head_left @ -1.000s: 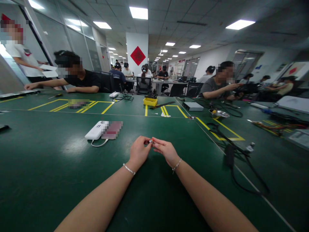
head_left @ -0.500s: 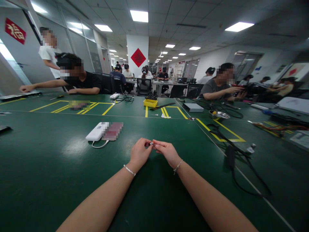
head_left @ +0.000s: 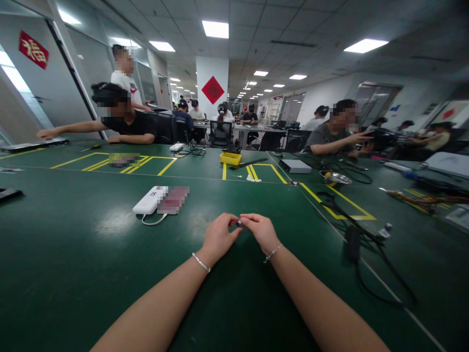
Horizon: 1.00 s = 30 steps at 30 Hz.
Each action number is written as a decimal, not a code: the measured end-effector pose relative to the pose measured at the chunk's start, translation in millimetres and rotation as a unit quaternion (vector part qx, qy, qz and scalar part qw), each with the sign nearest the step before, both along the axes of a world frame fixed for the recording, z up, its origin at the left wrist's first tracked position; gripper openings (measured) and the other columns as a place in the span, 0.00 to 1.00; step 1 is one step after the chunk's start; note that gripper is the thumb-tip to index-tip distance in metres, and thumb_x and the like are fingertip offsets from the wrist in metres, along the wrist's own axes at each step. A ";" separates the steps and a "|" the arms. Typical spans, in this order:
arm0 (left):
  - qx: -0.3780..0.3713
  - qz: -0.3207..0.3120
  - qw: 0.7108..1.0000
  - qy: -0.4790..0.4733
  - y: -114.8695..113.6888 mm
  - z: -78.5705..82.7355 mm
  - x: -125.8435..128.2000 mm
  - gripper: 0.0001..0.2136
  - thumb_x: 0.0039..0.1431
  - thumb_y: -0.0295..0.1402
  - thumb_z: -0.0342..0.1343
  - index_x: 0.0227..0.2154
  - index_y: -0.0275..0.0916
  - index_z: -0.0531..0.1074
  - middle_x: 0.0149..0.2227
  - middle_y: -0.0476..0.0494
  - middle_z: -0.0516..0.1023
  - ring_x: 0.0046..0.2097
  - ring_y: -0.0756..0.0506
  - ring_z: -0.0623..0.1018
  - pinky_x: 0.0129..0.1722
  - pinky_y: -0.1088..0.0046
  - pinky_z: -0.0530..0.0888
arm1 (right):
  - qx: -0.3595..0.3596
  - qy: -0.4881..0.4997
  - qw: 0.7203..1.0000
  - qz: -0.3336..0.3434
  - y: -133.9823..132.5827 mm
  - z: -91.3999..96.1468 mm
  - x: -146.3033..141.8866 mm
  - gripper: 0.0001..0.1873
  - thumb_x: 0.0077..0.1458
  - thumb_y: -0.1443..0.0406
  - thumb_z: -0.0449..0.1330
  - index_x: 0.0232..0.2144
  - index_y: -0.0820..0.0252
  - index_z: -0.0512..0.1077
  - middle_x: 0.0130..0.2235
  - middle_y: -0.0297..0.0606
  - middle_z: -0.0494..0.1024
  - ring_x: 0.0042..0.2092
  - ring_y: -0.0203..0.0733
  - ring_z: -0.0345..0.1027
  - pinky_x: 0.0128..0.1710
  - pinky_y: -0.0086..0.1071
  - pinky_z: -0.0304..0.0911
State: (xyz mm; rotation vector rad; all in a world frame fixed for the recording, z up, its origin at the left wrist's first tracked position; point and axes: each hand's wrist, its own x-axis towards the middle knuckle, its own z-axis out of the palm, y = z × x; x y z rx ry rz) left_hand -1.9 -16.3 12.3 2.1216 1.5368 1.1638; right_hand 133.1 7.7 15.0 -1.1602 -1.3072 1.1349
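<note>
Over the green table (head_left: 102, 264), my two hands meet at the fingertips around a tiny dark and white piece (head_left: 239, 223). Its kind is too small to make out, and fingers cover part of it. My left hand (head_left: 220, 235) is closed in a loose pinch at the piece's left side, thumb below and fingers above. From the right, my right hand (head_left: 262, 231) pinches at the same piece, its thumb mostly hidden behind the fingers.
A white power bank (head_left: 150, 200) is cabled to a blurred phone (head_left: 174, 200) at left. Behind stand a yellow bin (head_left: 230, 159) and a grey box (head_left: 295, 166). Black cables (head_left: 353, 244) and a metal bowl (head_left: 335, 177) lie right. A person (head_left: 124, 112) sits across the table.
The view has shifted slightly. My hands stay together at the small piece; the left thumb sits lower and an orange spot between the fingertips no longer shows. The standing person moved right.
</note>
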 end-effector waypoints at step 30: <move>-0.076 -0.022 0.977 0.200 7.9 -18.7 -15.9 0.16 0.50 0.37 0.45 0.43 0.41 0.63 0.50 0.43 0.62 0.53 0.43 0.59 0.52 0.63 0.53 | -0.149 -0.515 0.750 -0.388 25.2 -19.1 210.0 0.20 0.46 0.61 0.44 0.36 0.62 0.71 0.40 0.53 0.68 0.42 0.57 0.61 0.35 0.44 0.59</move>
